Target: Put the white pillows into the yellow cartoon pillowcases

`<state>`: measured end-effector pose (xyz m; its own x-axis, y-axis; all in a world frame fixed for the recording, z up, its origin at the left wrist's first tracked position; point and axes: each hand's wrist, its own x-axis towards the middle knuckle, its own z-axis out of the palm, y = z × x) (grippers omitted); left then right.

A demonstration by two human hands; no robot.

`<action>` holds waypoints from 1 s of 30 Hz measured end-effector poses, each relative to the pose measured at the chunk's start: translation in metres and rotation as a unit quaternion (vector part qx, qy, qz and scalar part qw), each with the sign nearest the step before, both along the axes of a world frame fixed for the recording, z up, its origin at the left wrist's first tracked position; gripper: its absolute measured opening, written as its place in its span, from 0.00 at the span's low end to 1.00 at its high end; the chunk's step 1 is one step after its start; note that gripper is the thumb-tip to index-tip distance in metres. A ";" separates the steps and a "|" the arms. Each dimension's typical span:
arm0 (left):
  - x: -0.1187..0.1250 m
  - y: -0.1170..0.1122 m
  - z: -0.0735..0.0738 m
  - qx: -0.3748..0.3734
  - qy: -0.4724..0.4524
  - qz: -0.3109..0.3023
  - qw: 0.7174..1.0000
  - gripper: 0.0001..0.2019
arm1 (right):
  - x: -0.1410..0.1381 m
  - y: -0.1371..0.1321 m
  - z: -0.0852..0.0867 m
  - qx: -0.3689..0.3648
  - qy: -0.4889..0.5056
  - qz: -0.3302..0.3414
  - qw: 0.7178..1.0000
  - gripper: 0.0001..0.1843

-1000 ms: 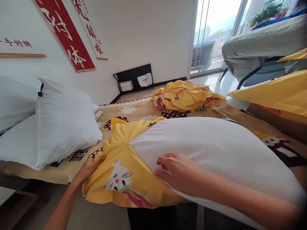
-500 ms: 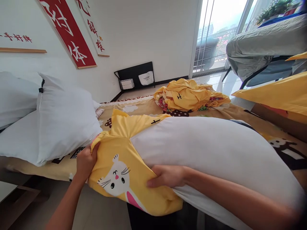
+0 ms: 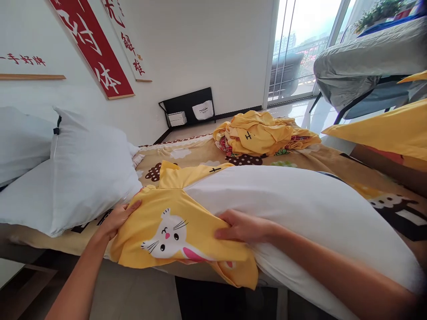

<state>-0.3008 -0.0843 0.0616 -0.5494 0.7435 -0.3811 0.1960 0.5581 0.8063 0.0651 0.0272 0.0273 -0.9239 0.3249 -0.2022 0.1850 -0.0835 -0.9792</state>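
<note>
A yellow pillowcase (image 3: 143, 231) with a white cat-like face printed on it covers the left end of a long white pillow (image 3: 293, 200). At the pillowcase's left edge, my left hand (image 3: 117, 219) is closed on the fabric, thumb on top. My right hand (image 3: 242, 227) pinches the cloth near the edge where the white pillow comes out. My right forearm lies across the pillow's front side. Part of the pillowcase hangs loose below my right hand, over the bed's near edge.
Two white pillows (image 3: 86, 169) rest at the bed's left end. A crumpled yellow heap of bedding (image 3: 262, 133) lies on the patterned bed sheet (image 3: 191, 155). More yellow cloth (image 3: 393, 133) shows at the right. Behind stand a grey-covered piece of furniture (image 3: 363, 53) and a glass door (image 3: 300, 49).
My right hand has moved up and slightly right with the cloth, and my left hand slightly left. The pillowcase is stretched wider between them, and its printed face has turned more level.
</note>
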 end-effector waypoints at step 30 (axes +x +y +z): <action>0.024 -0.052 -0.056 0.118 0.140 0.177 0.967 0.19 | 0.023 -0.026 -0.022 0.045 -0.008 -0.049 0.998 0.19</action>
<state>-0.2767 -0.1363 0.0055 -0.8430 0.5375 -0.0224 0.2554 0.4367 0.8626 0.0877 0.0014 0.0051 -0.8840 0.4305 -0.1823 0.1956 -0.0136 -0.9806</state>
